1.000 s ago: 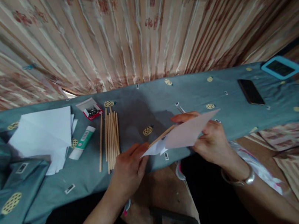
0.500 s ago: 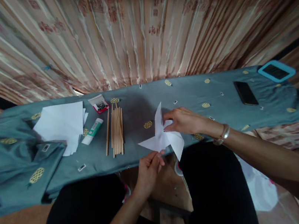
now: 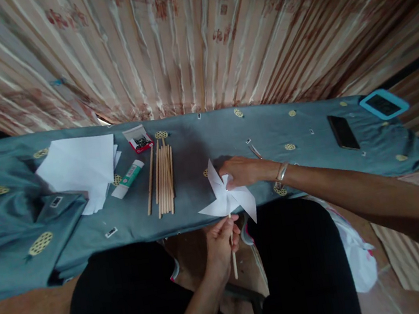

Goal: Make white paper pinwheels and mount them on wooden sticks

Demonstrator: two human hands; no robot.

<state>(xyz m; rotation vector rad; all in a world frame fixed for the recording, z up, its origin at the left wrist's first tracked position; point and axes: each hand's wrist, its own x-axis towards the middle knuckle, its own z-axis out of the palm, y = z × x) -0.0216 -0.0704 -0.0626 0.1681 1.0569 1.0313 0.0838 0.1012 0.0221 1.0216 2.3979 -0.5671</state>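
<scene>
A white paper pinwheel lies near the table's front edge, its folded blades spread and a small shiny point at its centre. My left hand, below it, is closed round a thin wooden stick that runs down from the pinwheel past the edge. My right hand is on the pinwheel's upper right side with curled fingers close to the centre; the fingertips are partly hidden. Just behind that hand lies a thin metal tool, too small to name.
Left on the cloth-covered table are white paper sheets, a glue stick, a red box of pins and several wooden sticks. To the right lie a phone and a blue-framed device. A curtain hangs behind.
The pinwheel has turned and now lies flatter, its centre facing up. The stick's lower end now shows beneath my left hand. My right hand has shifted left, and the metal tool has come into view.
</scene>
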